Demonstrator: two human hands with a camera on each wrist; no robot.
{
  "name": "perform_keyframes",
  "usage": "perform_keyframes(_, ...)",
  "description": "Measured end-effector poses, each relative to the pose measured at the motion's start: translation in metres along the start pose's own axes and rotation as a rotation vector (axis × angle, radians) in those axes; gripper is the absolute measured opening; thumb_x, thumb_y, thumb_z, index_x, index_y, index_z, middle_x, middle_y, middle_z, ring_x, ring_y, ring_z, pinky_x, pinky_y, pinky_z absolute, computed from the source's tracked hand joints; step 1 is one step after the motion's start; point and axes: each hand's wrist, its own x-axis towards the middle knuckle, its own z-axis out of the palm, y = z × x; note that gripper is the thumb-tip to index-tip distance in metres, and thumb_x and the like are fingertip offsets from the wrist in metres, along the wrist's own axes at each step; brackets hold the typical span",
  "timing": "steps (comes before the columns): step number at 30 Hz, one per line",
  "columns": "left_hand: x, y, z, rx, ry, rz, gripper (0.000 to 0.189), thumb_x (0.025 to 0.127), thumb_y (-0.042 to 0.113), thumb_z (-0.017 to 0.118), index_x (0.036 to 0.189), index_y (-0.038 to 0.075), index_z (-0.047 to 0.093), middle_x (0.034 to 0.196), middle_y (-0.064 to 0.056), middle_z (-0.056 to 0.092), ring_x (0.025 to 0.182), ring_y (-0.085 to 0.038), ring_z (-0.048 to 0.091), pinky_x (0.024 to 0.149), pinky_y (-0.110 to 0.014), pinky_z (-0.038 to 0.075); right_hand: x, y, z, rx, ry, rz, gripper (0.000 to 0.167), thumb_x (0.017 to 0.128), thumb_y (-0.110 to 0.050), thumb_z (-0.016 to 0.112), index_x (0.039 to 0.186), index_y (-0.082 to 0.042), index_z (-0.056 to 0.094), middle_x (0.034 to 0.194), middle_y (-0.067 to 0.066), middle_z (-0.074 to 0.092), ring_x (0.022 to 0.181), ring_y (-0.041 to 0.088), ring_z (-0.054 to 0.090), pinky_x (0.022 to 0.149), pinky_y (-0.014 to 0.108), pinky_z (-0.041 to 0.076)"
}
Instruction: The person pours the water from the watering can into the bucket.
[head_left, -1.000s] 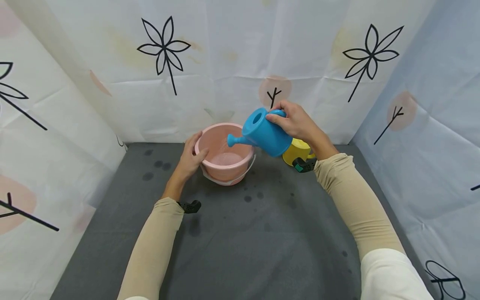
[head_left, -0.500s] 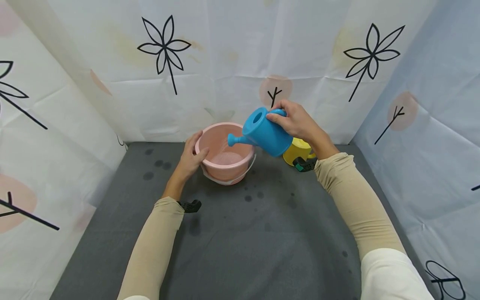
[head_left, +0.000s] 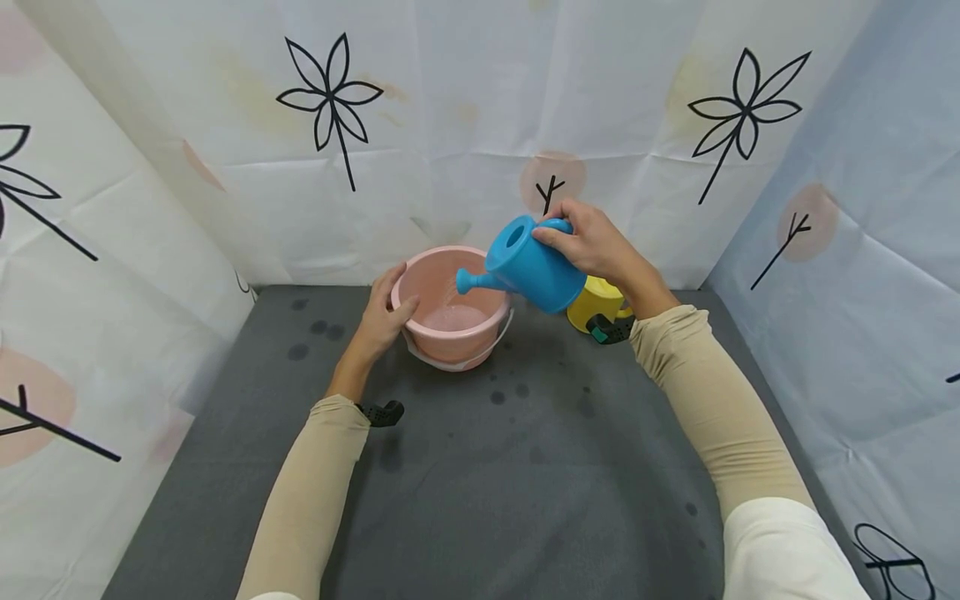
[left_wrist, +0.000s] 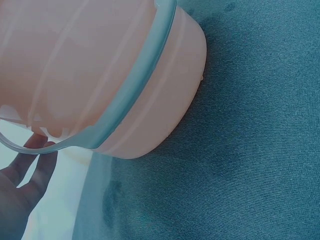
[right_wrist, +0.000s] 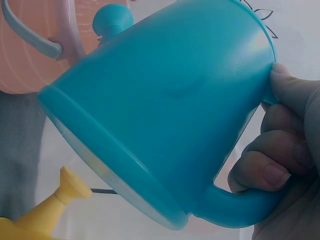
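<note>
My right hand [head_left: 592,242] grips the handle of a blue watering can [head_left: 536,271], fingers curled round it in the right wrist view. The can tilts left, its spout [head_left: 474,281] over the mouth of a pink bucket [head_left: 452,343]. Thin streaks of water run from the spout into the bucket, where a shallow pool [head_left: 452,317] shows. On the bucket's left side, my left hand [head_left: 380,317] holds the rim, thumb over the near edge. The left wrist view shows the pale bucket handle [left_wrist: 135,87] hanging down the outside, with fingers [left_wrist: 44,172] partly behind it.
Behind the blue can, a yellow watering can [head_left: 591,307] stands on the dark grey cloth [head_left: 487,483]; its spout [right_wrist: 55,205] shows in the right wrist view. Dark wet spots [head_left: 298,352] dot the cloth. White printed fabric walls [head_left: 450,100] enclose the back and sides.
Both hands, the bucket and the blue can keep their places. The water streaks inside the bucket vary slightly.
</note>
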Motion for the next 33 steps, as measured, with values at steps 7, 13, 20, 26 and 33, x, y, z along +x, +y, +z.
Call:
perform_keyframes(7,0.001,-0.001,0.0,-0.011,-0.007,-0.013,0.073,0.1,0.014,0.058,0.163,0.007,0.023,0.168,-0.021,0.009,0.151,-0.042,0.025,0.116,-0.058,0.038,0.0,-0.001,0.0,-0.004,0.0,-0.001,0.024,0.106,-0.023,0.057,0.113,-0.002,0.05,0.086,0.009,0.037,0.096,0.03,0.045,0.084,0.045,0.032)
perform_keyframes(13,0.002,-0.002,0.0,-0.023,-0.003,-0.025,0.073,0.1,0.016,0.058,0.163,0.007,0.023,0.168,-0.02,0.007,0.152,-0.042,0.024,0.115,-0.058,0.038,-0.001,-0.004,-0.001,-0.024,-0.001,-0.008,0.023,0.106,-0.021,0.057,0.113,-0.001,0.049,0.086,0.01,0.036,0.096,0.03,0.045,0.085,0.045,0.032)
perform_keyframes(20,0.0,-0.002,0.001,-0.016,0.003,-0.014,0.072,0.101,0.015,0.058,0.163,0.006,0.023,0.168,-0.021,0.008,0.152,-0.042,0.024,0.116,-0.058,0.037,-0.002,-0.005,0.0,-0.027,0.004,-0.017,0.023,0.105,-0.02,0.058,0.113,0.0,0.05,0.085,0.009,0.036,0.095,0.03,0.045,0.084,0.045,0.032)
perform_keyframes(26,0.005,-0.012,0.001,-0.017,0.006,-0.031,0.072,0.101,0.017,0.059,0.163,0.01,0.023,0.169,-0.018,0.007,0.153,-0.041,0.022,0.117,-0.058,0.036,-0.002,-0.005,-0.001,-0.032,-0.005,-0.019,0.022,0.105,-0.02,0.057,0.113,0.0,0.049,0.084,0.009,0.035,0.094,0.029,0.045,0.084,0.045,0.032)
perform_keyframes(33,0.013,-0.037,0.002,0.008,0.039,-0.003,0.073,0.101,0.023,0.06,0.164,0.02,0.023,0.169,-0.013,0.009,0.149,-0.04,0.03,0.114,-0.058,0.04,-0.001,-0.006,-0.001,-0.046,-0.01,-0.023,0.022,0.106,-0.02,0.057,0.113,-0.001,0.049,0.083,0.009,0.033,0.091,0.029,0.044,0.083,0.045,0.032)
